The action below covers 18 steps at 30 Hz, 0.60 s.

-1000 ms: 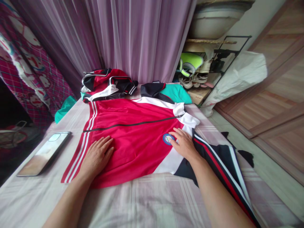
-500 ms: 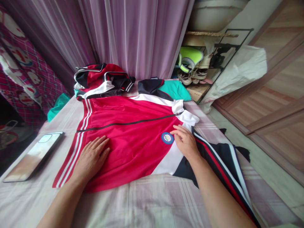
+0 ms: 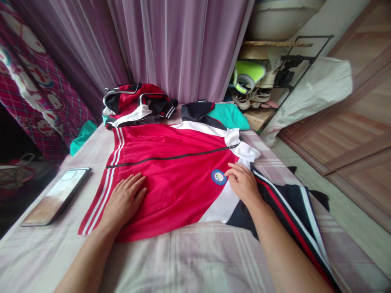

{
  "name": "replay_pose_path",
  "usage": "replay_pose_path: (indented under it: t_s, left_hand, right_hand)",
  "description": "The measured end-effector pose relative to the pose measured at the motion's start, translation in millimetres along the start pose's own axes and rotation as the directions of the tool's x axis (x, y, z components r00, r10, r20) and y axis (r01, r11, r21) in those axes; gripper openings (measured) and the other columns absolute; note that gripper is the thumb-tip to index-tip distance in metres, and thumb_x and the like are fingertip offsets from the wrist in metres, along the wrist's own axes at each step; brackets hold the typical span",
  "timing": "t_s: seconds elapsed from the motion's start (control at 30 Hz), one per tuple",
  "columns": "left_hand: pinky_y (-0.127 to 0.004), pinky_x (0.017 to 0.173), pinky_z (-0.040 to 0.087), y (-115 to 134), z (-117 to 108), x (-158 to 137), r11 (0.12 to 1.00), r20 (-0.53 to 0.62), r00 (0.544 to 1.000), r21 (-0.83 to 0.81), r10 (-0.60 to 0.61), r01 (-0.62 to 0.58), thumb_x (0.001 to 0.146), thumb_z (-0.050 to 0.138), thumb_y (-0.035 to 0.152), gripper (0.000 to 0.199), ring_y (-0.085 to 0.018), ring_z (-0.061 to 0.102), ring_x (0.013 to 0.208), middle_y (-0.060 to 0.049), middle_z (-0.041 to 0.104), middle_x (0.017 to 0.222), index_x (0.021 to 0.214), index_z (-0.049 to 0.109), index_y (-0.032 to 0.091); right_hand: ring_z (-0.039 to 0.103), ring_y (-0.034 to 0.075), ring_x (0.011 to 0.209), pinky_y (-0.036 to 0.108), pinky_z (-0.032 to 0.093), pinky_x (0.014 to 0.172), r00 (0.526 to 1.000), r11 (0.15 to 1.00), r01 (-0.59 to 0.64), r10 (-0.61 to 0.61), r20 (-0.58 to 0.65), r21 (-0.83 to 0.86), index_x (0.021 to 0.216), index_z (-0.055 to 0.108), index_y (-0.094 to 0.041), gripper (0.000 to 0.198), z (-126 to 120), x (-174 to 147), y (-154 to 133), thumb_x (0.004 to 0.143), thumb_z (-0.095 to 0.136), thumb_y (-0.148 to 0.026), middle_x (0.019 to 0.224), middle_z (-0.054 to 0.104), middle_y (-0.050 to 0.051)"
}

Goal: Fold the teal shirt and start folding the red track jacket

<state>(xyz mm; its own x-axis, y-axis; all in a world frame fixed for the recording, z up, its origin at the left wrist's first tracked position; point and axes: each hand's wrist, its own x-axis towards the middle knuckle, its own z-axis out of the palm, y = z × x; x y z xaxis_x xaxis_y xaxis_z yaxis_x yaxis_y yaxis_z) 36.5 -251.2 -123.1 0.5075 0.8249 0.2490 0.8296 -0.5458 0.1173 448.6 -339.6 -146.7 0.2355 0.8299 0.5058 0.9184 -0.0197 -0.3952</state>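
Note:
A red, white and black zip-up track jacket [image 3: 171, 179] lies front up and spread out, its white collar to the right. The dark zipper is closed, running across it to the striped hem on the left. My left hand [image 3: 125, 199] rests flat on the red cloth near that hem, fingers stretched out. Beside the round blue badge [image 3: 219, 177], my right hand [image 3: 242, 183] touches the chest, fingers loosely bent and apart. One dark sleeve [image 3: 284, 203] with white and red stripes stretches to the lower right, partly behind my right forearm.
A phone [image 3: 58, 197] lies at the left on the checked bedcover [image 3: 171, 264]. Behind the jacket are a bunched red and black garment [image 3: 128, 99] and a dark and green one [image 3: 227, 116]. A shoe rack [image 3: 293, 75] and wooden doors [image 3: 360, 134] stand at the right.
The view has shifted slightly, so everything sits a little further right. Both hands keep nearly the same places on the jacket, which lies as before.

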Motion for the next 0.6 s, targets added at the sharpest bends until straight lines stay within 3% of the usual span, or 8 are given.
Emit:
replay_pose_path:
  t_s: [0.17,0.6]
  left_hand:
    - [-0.054,0.114,0.042,1,0,0,1.000,-0.004,1.000,-0.010,-0.004,0.004,0.100,0.032,0.055,0.058,-0.032,0.054,0.135,-0.013,0.061,0.143,0.135,0.063,0.020]
    - [-0.055,0.114,0.042,4,1,-2,0.999,-0.025,0.999,-0.021,-0.032,0.032,0.100,0.037,0.052,0.053,-0.031,0.054,0.136,-0.012,0.062,0.142,0.135,0.064,0.022]
  right_hand:
    - [0.063,0.026,0.118,0.047,0.048,0.106,0.999,1.000,-0.006,0.006,0.036,-0.011,0.067,0.071,-0.026,0.026,0,-1,0,0.074,0.052,-0.010,0.113,0.076,0.003]
    - [0.065,0.028,0.116,0.050,0.051,0.103,0.998,0.998,0.064,-0.064,-0.013,-0.001,0.067,0.069,-0.026,0.023,8,-5,10,0.076,0.051,-0.016,0.112,0.076,0.004]
